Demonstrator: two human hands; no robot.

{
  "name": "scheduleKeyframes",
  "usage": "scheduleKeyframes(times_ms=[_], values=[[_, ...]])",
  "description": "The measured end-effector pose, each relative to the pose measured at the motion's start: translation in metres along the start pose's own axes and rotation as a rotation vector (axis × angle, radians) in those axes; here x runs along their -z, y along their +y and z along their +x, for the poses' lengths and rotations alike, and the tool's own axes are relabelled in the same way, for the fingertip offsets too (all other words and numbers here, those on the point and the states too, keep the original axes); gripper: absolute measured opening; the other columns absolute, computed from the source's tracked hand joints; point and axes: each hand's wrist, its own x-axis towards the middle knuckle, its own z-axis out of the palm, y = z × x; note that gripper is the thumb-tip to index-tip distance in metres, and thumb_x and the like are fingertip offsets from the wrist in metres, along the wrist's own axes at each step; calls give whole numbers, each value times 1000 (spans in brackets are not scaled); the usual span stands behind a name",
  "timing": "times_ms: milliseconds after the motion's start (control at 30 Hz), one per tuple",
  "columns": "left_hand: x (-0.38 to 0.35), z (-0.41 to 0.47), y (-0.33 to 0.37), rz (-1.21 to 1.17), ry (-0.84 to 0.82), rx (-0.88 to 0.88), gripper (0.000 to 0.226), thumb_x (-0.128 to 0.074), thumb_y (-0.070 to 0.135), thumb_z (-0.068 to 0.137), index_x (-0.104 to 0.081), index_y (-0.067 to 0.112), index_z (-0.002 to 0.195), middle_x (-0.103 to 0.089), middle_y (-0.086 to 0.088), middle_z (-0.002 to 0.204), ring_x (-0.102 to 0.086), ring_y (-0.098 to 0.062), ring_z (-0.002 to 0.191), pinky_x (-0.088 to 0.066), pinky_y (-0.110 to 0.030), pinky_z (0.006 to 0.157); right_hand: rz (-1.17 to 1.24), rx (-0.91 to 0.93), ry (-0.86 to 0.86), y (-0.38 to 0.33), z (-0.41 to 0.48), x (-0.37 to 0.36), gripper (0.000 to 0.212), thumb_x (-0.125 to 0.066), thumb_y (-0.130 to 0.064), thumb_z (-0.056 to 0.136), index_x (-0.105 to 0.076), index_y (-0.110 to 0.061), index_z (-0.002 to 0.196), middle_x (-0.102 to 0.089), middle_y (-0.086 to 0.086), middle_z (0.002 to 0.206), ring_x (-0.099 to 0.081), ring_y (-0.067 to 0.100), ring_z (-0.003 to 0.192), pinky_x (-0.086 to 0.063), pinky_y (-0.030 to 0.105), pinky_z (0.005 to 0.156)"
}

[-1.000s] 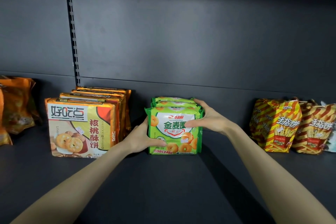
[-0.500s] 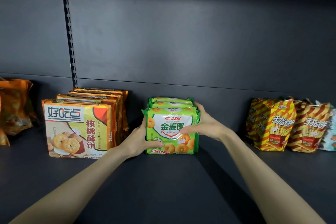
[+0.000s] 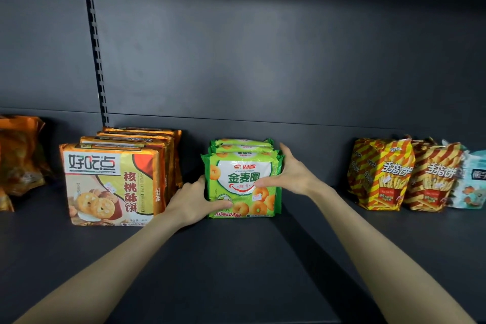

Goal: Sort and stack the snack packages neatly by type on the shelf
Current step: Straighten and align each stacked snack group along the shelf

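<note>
A row of three green ring-biscuit packs [image 3: 243, 173] stands upright, one behind the other, in the middle of the dark shelf [image 3: 236, 258]. My left hand [image 3: 193, 201] clasps the row's left side with the thumb across the front pack's lower edge. My right hand [image 3: 289, 171] clasps the right side, its thumb lying on the front face. To the left stands a row of several orange walnut-cookie packs [image 3: 113, 184]. Two red-and-yellow striped finger-biscuit bags [image 3: 381, 176] stand at the right.
An orange bag [image 3: 18, 160] sits at the far left edge. A pale blue pack [image 3: 470, 184] is partly cut off at the far right. A slotted upright rail [image 3: 96, 55] runs up the back panel. The shelf's front half is bare dark metal.
Both hands stay clasped on the green packs, which have been squared up slightly. The camera has drifted a little, so everything sits slightly left in view.
</note>
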Motion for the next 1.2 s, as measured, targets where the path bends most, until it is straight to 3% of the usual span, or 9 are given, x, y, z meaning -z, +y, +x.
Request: scheduleKeyframes(times_ms=[100,233,333,400,600,800,967,1200], values=[[2,-5,0,34,-15,10,73,-65,66,71,-49,19,124,-66,3,116,-63,-16,102,-54,-38,85,-55,-22,67,-1,-4,-2,134,-87,-36,60,10,-20,150,-53,2,136,-49,21,127,-36,35,106],[8,-13,1,104,-4,23,67,-61,65,75,-52,17,121,-67,-1,108,-63,-21,99,-53,-37,81,-149,-26,106,-3,-9,-5,141,-86,-51,50,11,-26,149,-51,7,138,-46,26,130,-37,46,109],[10,-19,7,202,32,29,61,-58,61,81,-54,13,118,-66,-4,98,-63,-25,95,-52,-35,75,-203,-10,116,-8,-14,-6,127,-86,-43,59,-1,-20,150,-51,5,138,-46,26,129,-39,47,106],[13,-23,11,255,59,25,57,-56,57,84,-55,11,118,-65,-7,102,-62,-27,98,-50,-35,76,-263,1,120,-12,-18,-6,115,-85,-38,64,-11,-15,149,-51,6,135,-47,25,126,-42,45,104],[21,-38,23,472,122,-80,33,-48,47,92,-56,14,91,-64,-6,96,-62,-28,92,-47,-35,70,-434,40,181,-20,-33,1,96,-76,-29,76,-16,-12,149,-35,12,146,-37,31,134,-35,46,108],[36,-44,53,485,114,-234,33,-52,47,90,-59,17,102,-66,-3,98,-63,-24,89,-53,-38,76,-602,4,164,-22,-49,30,69,-69,-34,81,-40,-11,139,-40,14,138,-43,32,126,-39,39,103],[38,-39,97,452,169,-403,40,-52,46,90,-55,20,120,-65,-2,115,-60,-26,107,-49,-35,84,-668,-12,195,-19,-66,65,63,-67,-34,84,-44,-11,137,-40,13,138,-41,31,128,-37,39,105],[6,-18,163,418,196,-529,47,-51,47,89,-49,20,128,-58,-3,128,-54,-27,117,-45,-35,89,-695,-8,285,4,-89,132,57,-67,-32,85,-48,-9,133,-45,13,133,-45,30,124,-36,30,99]])
